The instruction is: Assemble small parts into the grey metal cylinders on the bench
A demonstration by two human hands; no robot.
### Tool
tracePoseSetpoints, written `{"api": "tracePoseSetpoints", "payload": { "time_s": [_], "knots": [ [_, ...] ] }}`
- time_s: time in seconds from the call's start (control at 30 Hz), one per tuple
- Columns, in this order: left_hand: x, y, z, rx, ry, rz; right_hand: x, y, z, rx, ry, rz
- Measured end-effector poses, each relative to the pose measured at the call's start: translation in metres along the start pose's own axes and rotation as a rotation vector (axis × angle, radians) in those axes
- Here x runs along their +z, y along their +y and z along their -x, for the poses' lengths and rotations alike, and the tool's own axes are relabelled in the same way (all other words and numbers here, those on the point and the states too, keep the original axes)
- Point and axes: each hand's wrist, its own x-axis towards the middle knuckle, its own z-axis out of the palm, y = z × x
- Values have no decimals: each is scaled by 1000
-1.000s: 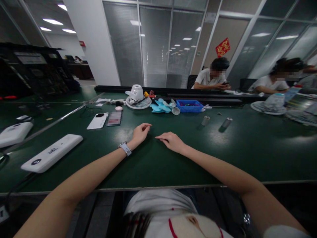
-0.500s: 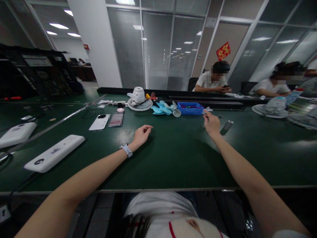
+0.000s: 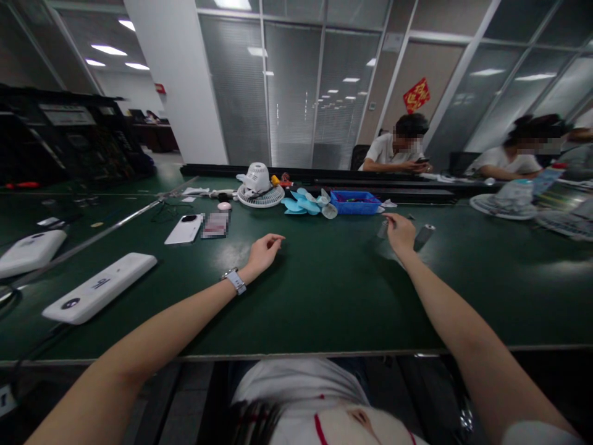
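My left hand [image 3: 265, 252] rests on the green table [image 3: 315, 296], fingers loosely bent with the tips pointing right and nothing in them. A watch [image 3: 235, 281] is on that wrist. My right hand [image 3: 401, 233] is farther right, its fingers reaching left and apart. Just left of it stands a grey cylinder [image 3: 382, 229], partly hidden by the hand; whether the fingers touch it I cannot tell. A second grey cylinder [image 3: 425, 235] leans close to the hand's right side. Beyond the hand is a blue tray [image 3: 356, 208] holding small parts.
Light-blue fan blades [image 3: 302, 203] and a clear set [image 3: 328, 209] lie left of the tray, beside a white fan housing [image 3: 260, 193]. A white phone [image 3: 183, 230] and a long white device [image 3: 100, 287] lie at left. Two persons [image 3: 398, 148] sit across the table.
My right hand has shifted slightly right and towards me, and the cylinder at its left now shows. My left hand stays in place.
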Motion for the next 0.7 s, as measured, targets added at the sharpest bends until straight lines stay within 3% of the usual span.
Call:
{"api": "tracePoseSetpoints", "payload": {
  "time_s": [0.7],
  "knots": [
    [0, -2, 0, 17, -34, 42, -1, -4, 3, 58, -8, -39]
  ]
}}
